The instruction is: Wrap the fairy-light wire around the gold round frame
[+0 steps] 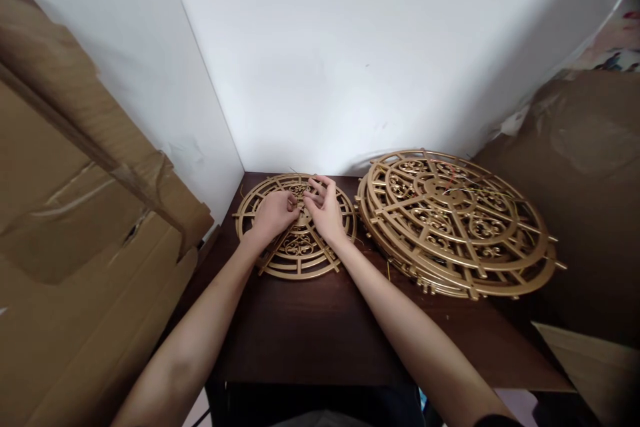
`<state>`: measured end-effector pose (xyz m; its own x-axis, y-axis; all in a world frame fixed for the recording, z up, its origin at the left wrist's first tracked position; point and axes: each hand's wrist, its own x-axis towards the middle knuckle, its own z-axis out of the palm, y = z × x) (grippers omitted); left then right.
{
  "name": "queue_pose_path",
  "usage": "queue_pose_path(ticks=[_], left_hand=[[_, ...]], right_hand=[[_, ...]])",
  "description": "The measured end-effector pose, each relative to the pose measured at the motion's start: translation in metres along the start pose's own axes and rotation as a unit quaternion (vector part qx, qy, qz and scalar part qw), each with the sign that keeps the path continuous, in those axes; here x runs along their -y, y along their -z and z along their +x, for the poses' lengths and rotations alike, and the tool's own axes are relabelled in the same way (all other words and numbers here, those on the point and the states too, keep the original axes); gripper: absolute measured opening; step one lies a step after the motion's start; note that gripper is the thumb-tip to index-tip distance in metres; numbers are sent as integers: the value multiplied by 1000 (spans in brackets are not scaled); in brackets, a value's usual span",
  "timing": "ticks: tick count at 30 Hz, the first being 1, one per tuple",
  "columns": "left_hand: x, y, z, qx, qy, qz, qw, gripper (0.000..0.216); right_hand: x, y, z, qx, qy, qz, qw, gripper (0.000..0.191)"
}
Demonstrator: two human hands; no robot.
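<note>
A round gold openwork panel, with rings, spokes and scrollwork, lies flat on the dark table. Over its centre, my left hand has its fingers curled in, thumb and forefinger closed together. My right hand is just to the right of it, thumb and forefinger pinched close to the left fingertips, the other fingers loosely raised. Whatever is between the fingertips is too small to make out. Thin wires stick out around the panel's rim.
A tilted stack of similar gold panels stands on the right, loose thin wires across its top. Cardboard walls the left side, and more cardboard stands at the right. Behind is a white wall. The dark table ends near my body.
</note>
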<state>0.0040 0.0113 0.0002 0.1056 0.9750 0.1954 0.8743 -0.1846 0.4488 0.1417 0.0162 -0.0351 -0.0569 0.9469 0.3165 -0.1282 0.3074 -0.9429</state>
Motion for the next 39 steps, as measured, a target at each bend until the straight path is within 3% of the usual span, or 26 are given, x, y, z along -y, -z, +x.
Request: queue_pose_path(ticks=[6,15,22,27,33,39], left_hand=[[0,-1,-1,-2,-3,-13,1000,6],[-4,0,-3,-2,-3,-1,1000,5],[-2,-1,-3,5,-17,19,1000,5],[-6,-3,-5,1,23,43,999,10],[-3,2,-2,20,26,-31,999,11],[5,5,3,42,27,-110,993,13]], right_hand=[[-2,2,3,13,20,-114,993,15],[1,2,2,-12,48,-235,971,23],[-1,2,2,-3,42,-224,974,24],[1,2,1,-7,52,-224,973,24],[3,2,1,-1,54,-242,969,26],[7,0,0,3,70,-291,954,16]])
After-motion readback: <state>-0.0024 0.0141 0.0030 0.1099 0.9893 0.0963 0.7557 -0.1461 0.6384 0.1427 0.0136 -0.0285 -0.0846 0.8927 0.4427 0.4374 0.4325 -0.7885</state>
